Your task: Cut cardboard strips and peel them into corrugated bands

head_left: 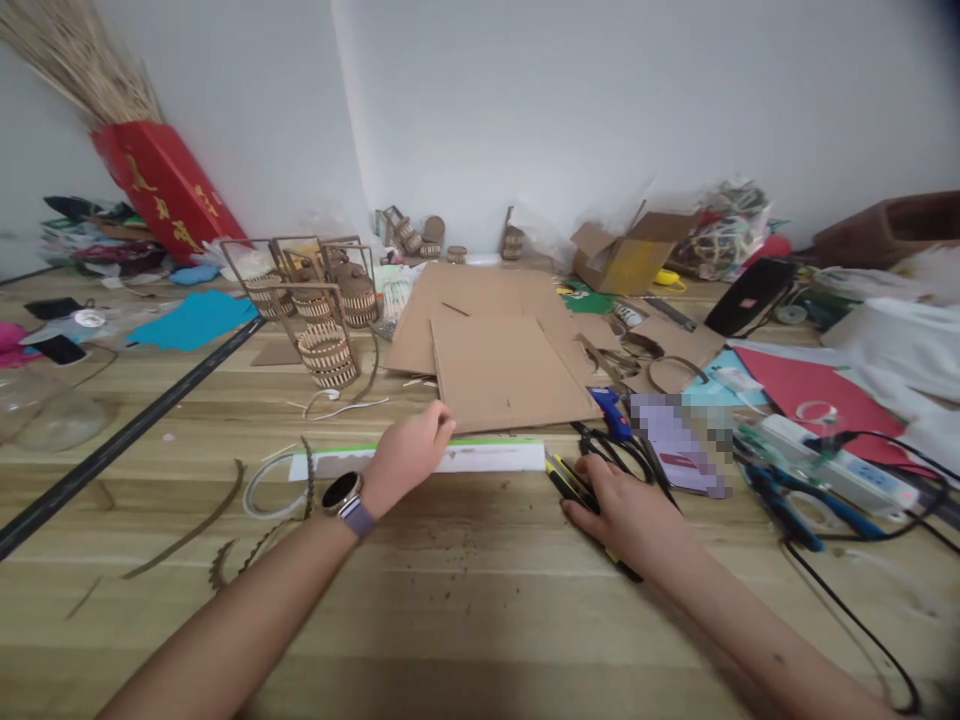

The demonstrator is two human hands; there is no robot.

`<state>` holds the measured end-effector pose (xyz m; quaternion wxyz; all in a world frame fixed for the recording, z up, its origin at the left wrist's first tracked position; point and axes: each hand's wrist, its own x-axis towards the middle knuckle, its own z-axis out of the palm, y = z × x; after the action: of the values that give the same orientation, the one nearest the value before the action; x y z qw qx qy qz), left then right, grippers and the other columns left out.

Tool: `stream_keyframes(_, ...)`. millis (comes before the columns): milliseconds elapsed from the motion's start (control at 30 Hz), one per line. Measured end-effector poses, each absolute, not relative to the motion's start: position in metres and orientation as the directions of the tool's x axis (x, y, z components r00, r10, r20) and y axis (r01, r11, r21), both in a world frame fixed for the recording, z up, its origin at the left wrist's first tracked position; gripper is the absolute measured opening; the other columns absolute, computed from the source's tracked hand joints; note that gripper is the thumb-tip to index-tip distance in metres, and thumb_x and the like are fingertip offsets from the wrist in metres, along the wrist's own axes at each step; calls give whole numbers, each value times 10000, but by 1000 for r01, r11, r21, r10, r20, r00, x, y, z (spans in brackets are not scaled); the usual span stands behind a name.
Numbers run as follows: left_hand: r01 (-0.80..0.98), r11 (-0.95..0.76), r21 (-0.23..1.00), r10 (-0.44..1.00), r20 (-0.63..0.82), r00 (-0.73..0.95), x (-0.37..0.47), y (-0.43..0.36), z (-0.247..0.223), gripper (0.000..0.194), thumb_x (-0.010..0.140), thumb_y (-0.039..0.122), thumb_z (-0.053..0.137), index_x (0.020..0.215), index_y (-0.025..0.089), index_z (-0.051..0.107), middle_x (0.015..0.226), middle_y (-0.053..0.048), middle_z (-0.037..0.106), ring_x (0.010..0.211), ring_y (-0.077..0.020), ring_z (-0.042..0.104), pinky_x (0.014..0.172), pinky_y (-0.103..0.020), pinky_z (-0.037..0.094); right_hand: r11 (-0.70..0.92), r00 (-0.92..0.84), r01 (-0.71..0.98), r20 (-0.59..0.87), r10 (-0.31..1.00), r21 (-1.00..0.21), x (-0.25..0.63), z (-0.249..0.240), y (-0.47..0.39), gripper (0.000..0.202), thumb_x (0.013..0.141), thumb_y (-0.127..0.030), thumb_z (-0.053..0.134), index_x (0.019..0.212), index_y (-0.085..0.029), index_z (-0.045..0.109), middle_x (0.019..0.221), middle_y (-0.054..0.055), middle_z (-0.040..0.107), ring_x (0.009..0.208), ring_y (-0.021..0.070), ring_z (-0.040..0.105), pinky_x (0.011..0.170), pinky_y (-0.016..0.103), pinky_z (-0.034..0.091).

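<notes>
My left hand (pixel 416 447), with a watch (pixel 343 493) on its wrist, is closed at the near left edge of a square cardboard piece (pixel 510 370); what its curled fingers hold, if anything, is hidden. Below it lies a white strip with a green edge (pixel 487 457), partly covered by that hand. On the right, my right hand (pixel 611 505) reaches over a yellow-and-black utility knife (pixel 566 482), thumb and forefinger apart on either side. Black-handled scissors (pixel 630 455) rest just beyond. The square lies on a larger cardboard sheet (pixel 487 290).
Small woven baskets (pixel 328 355) with tall handles stand back left. A blue glue gun (pixel 613 412), a phone (pixel 679 445), pliers (pixel 787 510) and a power strip (pixel 840 470) lie right. Brown curved strips (pixel 199 530) lie left. An open box (pixel 634 255) stands behind.
</notes>
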<state>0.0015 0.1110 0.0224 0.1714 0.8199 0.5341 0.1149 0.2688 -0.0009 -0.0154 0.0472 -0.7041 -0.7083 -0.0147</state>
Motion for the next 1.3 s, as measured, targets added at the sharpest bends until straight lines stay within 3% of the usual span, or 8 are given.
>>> stream_keyframes(200,813,-133,567,876,-317,364,9,148,35,372,984,376,488,761,135,662,633,-55,678,497,-148,559,514,-264,402,-6,11,983,28,1000,-185,273,-7,-16,311,858,-392,534,1088,-210,639,1035,105,754,872,266,738,702,345,541)
stream_keyframes(400,773,27,634,805,-471,359,11,158,30,279,985,399,588,1059,133,633,924,-27,664,726,-126,641,658,-288,565,17,-10,977,36,999,-214,275,0,-28,350,846,-382,524,1105,-197,669,1094,121,738,908,281,737,731,362,551)
stream_keyframes(633,763,55,643,780,-506,370,-14,135,26,521,866,503,625,485,175,487,411,36,463,343,-61,344,396,-208,241,99,-99,981,7,995,-169,283,-3,-37,409,842,-339,517,1201,-206,661,1095,122,736,913,286,742,774,391,572)
stream_keyframes(800,782,76,619,773,-532,345,-31,118,25,465,785,548,621,513,202,469,399,37,479,319,-80,342,398,-221,242,23,-24,996,-13,1000,-83,304,-17,-39,442,855,-363,502,1237,-200,653,1092,137,726,895,308,741,760,441,585)
stream_keyframes(1000,749,-39,662,895,-310,321,-42,121,53,306,797,399,568,574,198,508,481,38,487,443,-114,423,452,-227,256,96,-73,987,172,982,-131,303,0,-36,411,922,-540,468,1073,-239,705,1060,119,730,928,304,719,814,473,571)
stream_keyframes(1167,637,-179,749,949,-39,312,-38,125,106,270,862,387,530,680,196,583,520,43,453,447,-98,378,440,-215,232,297,-213,913,292,932,-281,266,40,-25,372,968,-501,449,1085,-238,685,1059,112,735,988,273,702,855,427,564)
stream_keyframes(1233,290,-237,927,940,144,310,-27,122,126,244,883,390,533,741,199,591,459,67,402,365,-82,302,394,-210,185,360,-249,886,355,901,-292,248,50,-18,369,969,-487,469,1160,-233,657,1115,124,718,1042,282,685,886,441,555)
stream_keyframes(1300,-115,-279,953,904,301,305,-12,118,142,241,923,379,511,785,200,594,429,87,361,316,-66,248,378,-201,150,418,-276,870,443,853,-262,232,57,-9,415,972,-477,478,1285,-228,590,1201,142,686,1127,300,650,943,479,531)
